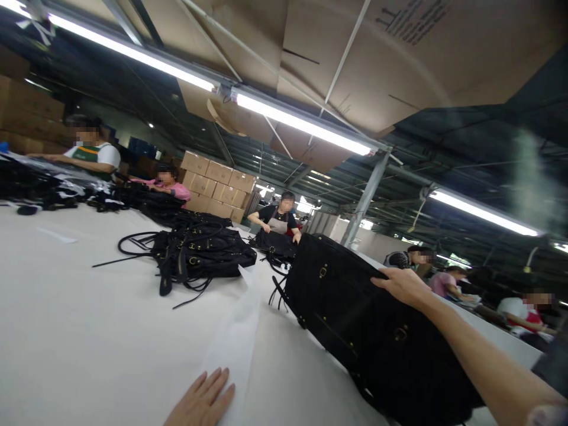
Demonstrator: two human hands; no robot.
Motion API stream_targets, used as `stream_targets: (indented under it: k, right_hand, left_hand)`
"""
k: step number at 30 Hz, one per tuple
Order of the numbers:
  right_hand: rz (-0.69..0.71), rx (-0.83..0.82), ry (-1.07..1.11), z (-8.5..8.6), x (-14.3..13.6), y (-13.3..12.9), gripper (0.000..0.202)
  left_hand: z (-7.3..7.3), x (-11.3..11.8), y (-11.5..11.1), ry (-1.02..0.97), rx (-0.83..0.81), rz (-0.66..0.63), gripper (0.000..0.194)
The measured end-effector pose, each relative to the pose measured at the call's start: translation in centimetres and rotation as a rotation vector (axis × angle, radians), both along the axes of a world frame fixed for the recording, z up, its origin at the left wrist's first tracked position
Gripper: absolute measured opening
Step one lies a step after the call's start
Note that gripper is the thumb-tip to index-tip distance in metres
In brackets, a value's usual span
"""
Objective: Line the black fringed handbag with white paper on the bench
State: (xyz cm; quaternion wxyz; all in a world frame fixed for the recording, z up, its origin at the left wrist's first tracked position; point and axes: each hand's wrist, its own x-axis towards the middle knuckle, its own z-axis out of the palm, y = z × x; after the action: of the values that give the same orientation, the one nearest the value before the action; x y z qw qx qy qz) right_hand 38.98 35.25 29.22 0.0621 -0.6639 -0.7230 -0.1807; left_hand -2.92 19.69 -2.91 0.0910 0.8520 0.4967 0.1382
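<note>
A large black bag with brass-coloured buckles stands tilted on the white table at the right. My right hand grips its upper edge, thumb and fingers closed on the fabric. Near the bottom centre my left hand lies flat on the table, fingers spread, holding nothing, beside a strip of thin white sheet. Farther back on the table rests a pile of black bags with loose straps and handles.
Across the table a person in an apron handles another black bag. Two more people work at the left behind heaped black items. Cardboard boxes are stacked behind. A metal post rises beyond the bag; several people sit at the right.
</note>
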Motion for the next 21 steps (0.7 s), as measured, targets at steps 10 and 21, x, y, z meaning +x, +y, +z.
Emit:
stream_targets:
  k: [10,21]
  right_hand:
    - [-0.025,0.090,-0.136,5.6,-5.6,-1.3,0.021]
    - [0.076,0.303,-0.279,4.0,-18.4,-19.7,0.028]
  left_hand:
    - [1.4,0.2,-0.8,-0.043,-0.068,0.019,0.062]
    - [2.2,1.0,-1.8,-0.111,0.004,0.053,0.056]
